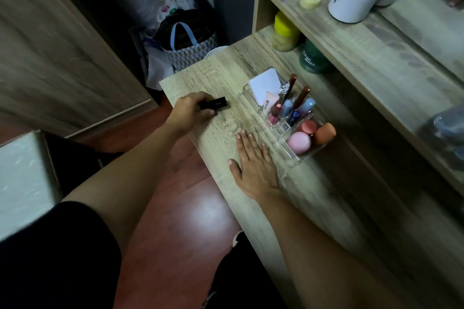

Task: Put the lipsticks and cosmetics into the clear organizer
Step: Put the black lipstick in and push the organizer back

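The left hand (192,110) has its grip closed around a black rectangular lipstick tube (214,103) lying on the wood-grain worktop (221,75), long axis pointing at the clear plastic organizer (298,155) off to its right. The right hand (253,160) rests flat and released, just beside the organizer's near wall.

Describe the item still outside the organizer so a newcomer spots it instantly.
On the wooden desk, left of the clear organizer, the left hand closes on a black lipstick. It alone lies flat and is black; the rest are colourful.
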Available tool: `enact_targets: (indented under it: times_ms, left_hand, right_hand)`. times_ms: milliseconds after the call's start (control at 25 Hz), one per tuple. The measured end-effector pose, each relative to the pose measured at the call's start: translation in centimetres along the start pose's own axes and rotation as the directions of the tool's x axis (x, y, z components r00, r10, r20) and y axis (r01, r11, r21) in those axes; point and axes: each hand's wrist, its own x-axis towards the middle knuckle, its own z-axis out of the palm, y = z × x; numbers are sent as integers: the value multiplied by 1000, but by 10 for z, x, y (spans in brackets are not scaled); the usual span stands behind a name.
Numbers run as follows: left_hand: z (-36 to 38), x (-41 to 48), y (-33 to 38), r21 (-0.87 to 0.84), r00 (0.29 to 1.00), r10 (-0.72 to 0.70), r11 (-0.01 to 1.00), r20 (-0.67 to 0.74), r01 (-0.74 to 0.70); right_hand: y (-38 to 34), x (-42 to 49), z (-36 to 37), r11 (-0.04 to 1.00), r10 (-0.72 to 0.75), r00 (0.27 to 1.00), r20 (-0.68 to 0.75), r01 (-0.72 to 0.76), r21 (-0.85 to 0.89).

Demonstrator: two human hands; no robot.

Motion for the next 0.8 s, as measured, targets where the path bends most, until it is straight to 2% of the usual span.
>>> enact_targets:
  times_ms: [120, 200, 400, 520, 600, 800]
  left_hand:
    - [-5, -11, 14, -154, 998, 51, 987, 30, -46]
    - [-5, -19, 26, -162, 989, 134, 979, 63, -122]
    - [5, -30, 62, -82, 933, 329, 944, 145, -320]
    - [11, -30, 84, -18, 907, 409, 912, 103, -409]
    - [16, -29, 93, 60, 863, 501, 861, 69, -505]
    - [26, -28, 106, 107, 802, 590, 795, 92, -597]
  right_hand:
    - [5, -7, -2, 1000, 6, 1000, 9, -6, -3]
    - [12, -18, -3, 1000, 24, 1000, -3, -24, -8]
    - [34, -44, -9, 999, 35, 999, 1, -35, -4]
    - [42, -54, -13, 1000, 17, 1000, -15, -16, 10]
    - [44, -56, -15, 1000, 5, 1000, -21, -5, 3]
    - [45, -53, -15, 1000, 10, 1000, 10, -10, 24]
